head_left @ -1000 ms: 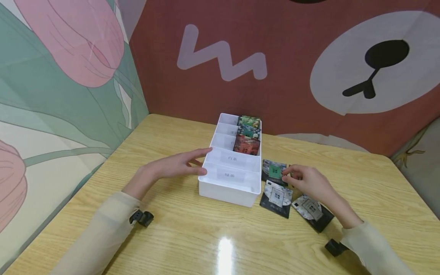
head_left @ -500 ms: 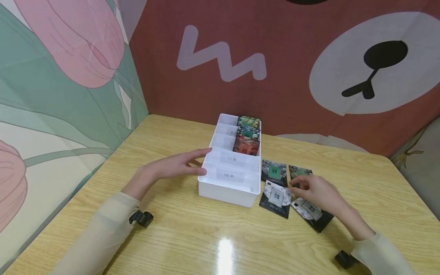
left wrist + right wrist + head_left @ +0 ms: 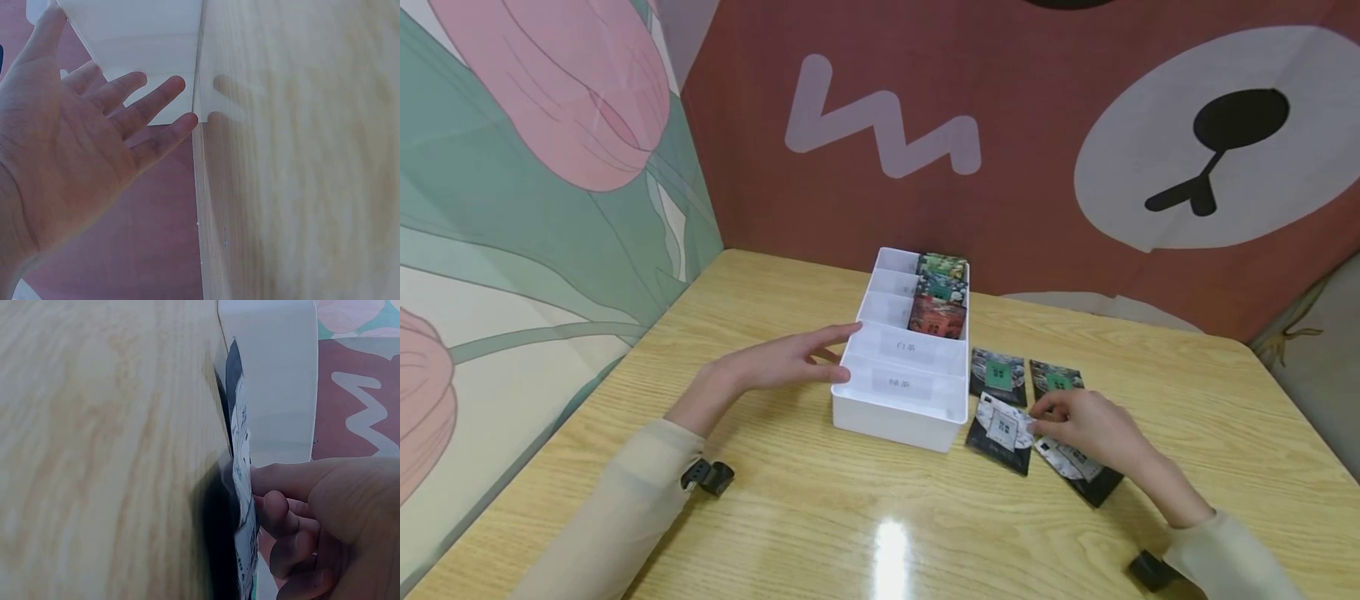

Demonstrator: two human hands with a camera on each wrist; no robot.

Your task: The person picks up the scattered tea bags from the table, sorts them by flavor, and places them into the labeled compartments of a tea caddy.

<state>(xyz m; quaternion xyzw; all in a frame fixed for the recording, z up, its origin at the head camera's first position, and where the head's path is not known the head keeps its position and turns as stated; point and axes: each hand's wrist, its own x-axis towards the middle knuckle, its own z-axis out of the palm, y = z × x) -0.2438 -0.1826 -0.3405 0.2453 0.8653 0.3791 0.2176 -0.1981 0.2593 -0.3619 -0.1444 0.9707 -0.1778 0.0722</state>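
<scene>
My left hand (image 3: 784,358) rests at the left side of a white divided box (image 3: 898,423), fingers spread, with thumb and fingertips at its rim. In the left wrist view, the fingers (image 3: 156,103) lie straight along the box wall. My right hand (image 3: 1093,429) is low over the table, thumb and index fingertips at the right edge of a black-and-white tea sachet (image 3: 1002,429). In the right wrist view, the thumb (image 3: 281,478) touches the sachet's face while the other fingers stay loosely curled. A second black-and-white tea sachet (image 3: 1093,479) lies partly under the right hand.
Two green-labelled tea sachets, one left (image 3: 998,375) and one right (image 3: 1056,375), lie behind the white ones. The box's rear compartments hold a red sachet (image 3: 937,319) and green ones (image 3: 942,287). Its two front compartments show paper labels (image 3: 901,383). A printed cloth (image 3: 1030,208) hangs behind the table.
My right hand has moved from the green-labelled sachets toward me, to the edge of the left black-and-white sachet. The left hand and box have stayed in place.
</scene>
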